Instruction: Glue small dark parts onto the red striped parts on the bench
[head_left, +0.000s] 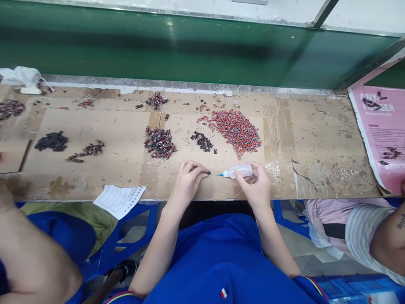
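Note:
My left hand (189, 180) is closed in a pinch on a small black part (208, 172), whose end sticks out past the fingertips. In my right hand (257, 184) lies a small translucent squeeze bottle (238, 171), its thin blue-green needle tip pointing left at the black part, a short gap between them. Just beyond my hands is a small pile of black parts with shiny ends (203, 142). Farther right spreads a large heap of red parts with metallic ends (238, 130). A pile of joined-looking black and red pieces (159, 142) sits beyond my left hand.
Cardboard (123, 160) covers the bench. More black pieces (52, 141) and small clusters lie left and at the back. A paper slip (120, 199) overhangs the front edge. A pink sheet (382, 126) is at right. A green panel (190, 50) closes the back. People sit on both sides.

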